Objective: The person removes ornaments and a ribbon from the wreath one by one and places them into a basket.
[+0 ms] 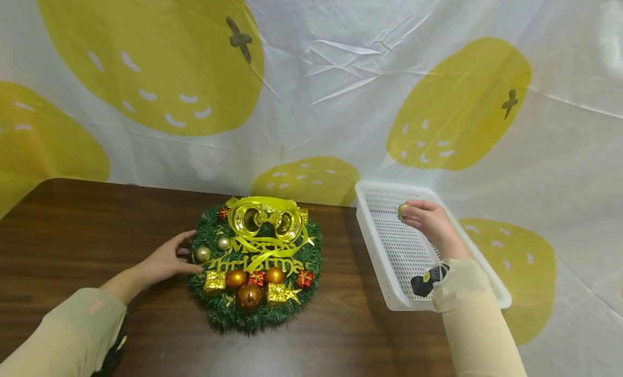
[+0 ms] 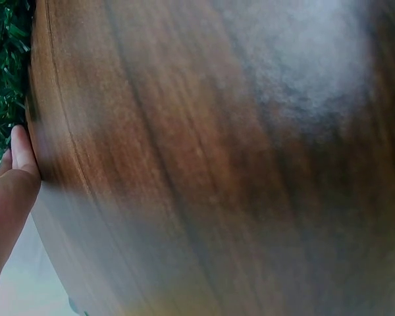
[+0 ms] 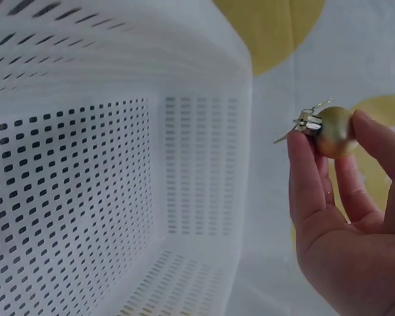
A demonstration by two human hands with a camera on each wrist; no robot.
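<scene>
A green Christmas wreath (image 1: 313,258) lies on the table, decorated with gold and orange baubles, small gift boxes, gold bells, ribbon and gold lettering. At its left edge my left hand (image 1: 167,258) rests with fingers spread, touching the tinsel; the left wrist view shows those fingers (image 2: 25,155) against the green tinsel (image 2: 6,72). Over the white basket, my right hand (image 1: 430,223) pinches a small gold bauble (image 3: 336,131) between thumb and fingers. The bauble has a shiny cap with a thin wire loop.
The white perforated plastic basket (image 1: 375,252) stands to the right of the wreath, against the back cloth. A white cloth (image 1: 311,117) with yellow fruit prints hangs behind the brown wooden table (image 1: 87,225). Black wrist straps (image 1: 428,281) sit on the forearms.
</scene>
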